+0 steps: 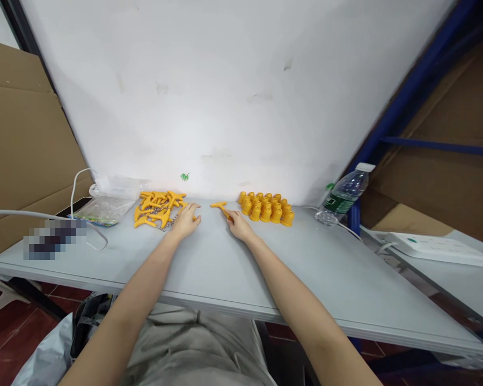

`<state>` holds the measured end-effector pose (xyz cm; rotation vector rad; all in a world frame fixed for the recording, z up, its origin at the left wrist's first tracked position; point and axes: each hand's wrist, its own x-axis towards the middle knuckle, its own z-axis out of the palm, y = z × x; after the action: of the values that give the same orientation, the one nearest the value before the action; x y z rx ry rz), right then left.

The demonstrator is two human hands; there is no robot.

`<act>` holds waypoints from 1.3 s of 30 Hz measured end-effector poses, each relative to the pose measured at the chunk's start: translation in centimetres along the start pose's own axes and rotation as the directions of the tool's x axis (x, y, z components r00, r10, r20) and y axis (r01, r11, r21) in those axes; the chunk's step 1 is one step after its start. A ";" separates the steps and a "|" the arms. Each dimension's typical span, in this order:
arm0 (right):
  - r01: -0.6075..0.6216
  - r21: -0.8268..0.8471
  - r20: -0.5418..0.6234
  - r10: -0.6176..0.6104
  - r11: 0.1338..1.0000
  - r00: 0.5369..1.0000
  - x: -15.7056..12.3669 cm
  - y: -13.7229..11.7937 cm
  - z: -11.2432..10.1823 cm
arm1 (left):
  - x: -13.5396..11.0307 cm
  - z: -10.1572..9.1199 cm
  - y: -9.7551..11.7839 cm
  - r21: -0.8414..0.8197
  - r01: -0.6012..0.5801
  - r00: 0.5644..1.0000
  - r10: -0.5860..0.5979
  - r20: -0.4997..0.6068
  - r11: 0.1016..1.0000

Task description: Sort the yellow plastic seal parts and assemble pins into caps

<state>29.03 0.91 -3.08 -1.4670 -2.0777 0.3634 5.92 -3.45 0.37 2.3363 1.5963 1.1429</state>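
Grey clothing [201, 348] fills the near edge, and two bare forearms [306, 308] reach past it over the grey worktop [217, 268]. The right grip [239, 226] is closed with its fingertips on the near end of a yellow T-shaped piece [218, 205], whose crosspiece sits beyond the fingers, to their far left. That piece lies between both grips, nearer the right one. The left grip [187, 220] rests at the right side of a pile of yellow pieces with metal chains [163, 215]; whether it grasps one cannot be told. To the right, yellow cup-shaped pieces [265, 213] stand in rows, and farther right is a clear bottle [342, 198] with a green label
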 end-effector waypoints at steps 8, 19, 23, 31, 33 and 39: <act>-0.042 -0.185 0.004 0.044 0.982 0.999 0.1 -1.2 -0.1 | -0.1 -0.3 0.5 0.016 0.025 0.998 -0.026 0.058 1.000; -0.065 -0.383 0.031 0.083 0.922 0.996 2.5 -1.9 -0.7 | -0.1 0.0 0.6 0.002 0.022 0.998 -0.022 0.054 1.000; -0.059 -0.476 0.012 0.073 0.877 0.997 3.0 -2.4 -0.4 | -0.2 0.0 0.7 -0.006 0.018 0.998 -0.018 0.063 1.000; -0.168 -0.529 -0.086 0.145 0.832 0.986 2.2 -1.3 -1.3 | -0.1 0.4 0.4 -0.008 0.030 0.996 -0.030 0.081 1.000; -0.188 -0.521 -0.097 0.161 0.833 0.982 1.8 -0.8 -1.7 | 0.0 0.7 0.2 -0.015 0.023 0.997 -0.021 0.080 1.000; -0.249 -0.477 -0.148 0.202 0.843 0.968 1.2 0.0 -1.9 | -0.1 1.1 -0.2 -0.024 0.001 0.996 0.001 0.092 1.000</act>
<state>29.80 1.84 -1.21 -1.9947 -2.0130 -0.1702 6.42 -3.04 -0.57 2.3374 1.5428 1.0330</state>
